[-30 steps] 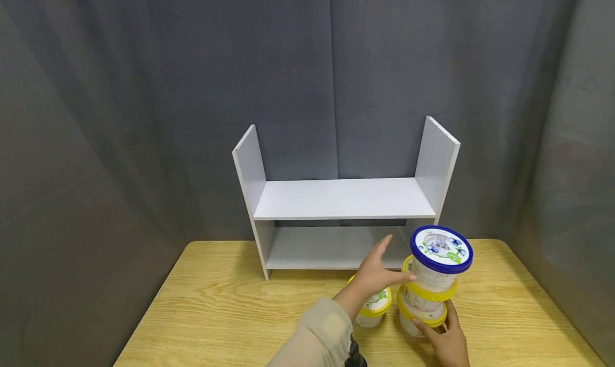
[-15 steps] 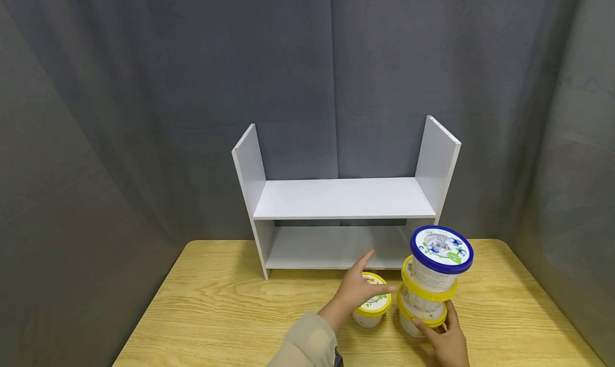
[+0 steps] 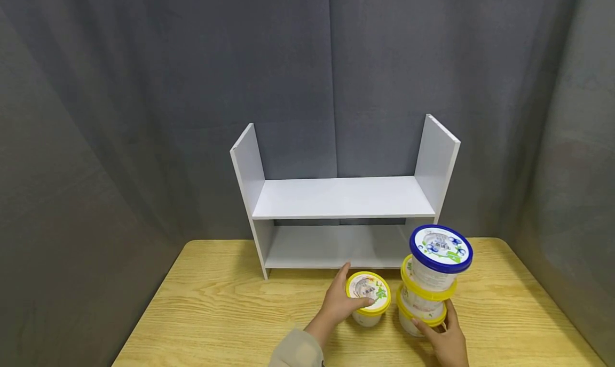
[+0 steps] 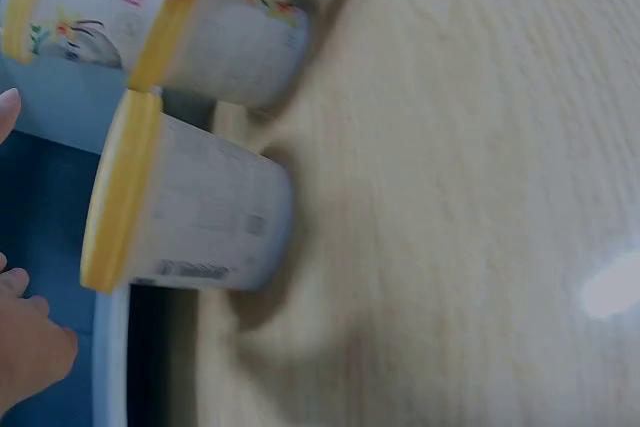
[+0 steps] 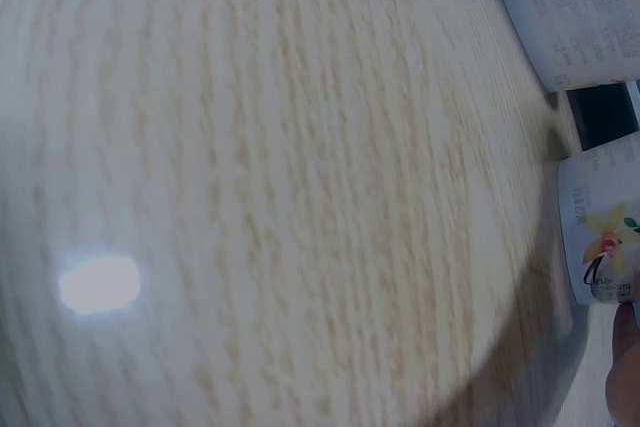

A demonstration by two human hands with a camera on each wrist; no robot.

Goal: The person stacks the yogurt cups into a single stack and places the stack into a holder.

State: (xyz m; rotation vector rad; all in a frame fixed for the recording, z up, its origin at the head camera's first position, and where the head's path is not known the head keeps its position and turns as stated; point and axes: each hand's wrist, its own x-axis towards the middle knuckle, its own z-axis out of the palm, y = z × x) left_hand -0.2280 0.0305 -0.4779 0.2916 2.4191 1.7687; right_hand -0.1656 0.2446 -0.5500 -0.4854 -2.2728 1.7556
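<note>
Three lidded plastic tubs stand stacked at the right in the head view. The blue-lidded tub point(image 3: 441, 249) is on top, above a middle yellow-lidded tub point(image 3: 423, 298) and a bottom yellow-lidded tub point(image 3: 409, 325). My right hand point(image 3: 447, 341) grips the bottom one low on its near right side. Left of the stack, a separate yellow-lidded tub point(image 3: 368, 291) stands on the table. My left hand point(image 3: 336, 302) is spread at its left, thumb over the lid in the head view. In the left wrist view, the fingers point(image 4: 35, 347) show apart from this tub point(image 4: 210, 207).
A white two-tier shelf point(image 3: 343, 197) stands behind the tubs, its side panels rising above the upper board. The wooden table point(image 3: 216, 313) extends left and right of them. Grey curtains point(image 3: 144, 116) enclose the back and sides.
My left hand has drawn away from the stack, moving left and down to the separate yellow-lidded tub. The right hand and the stack stay in place.
</note>
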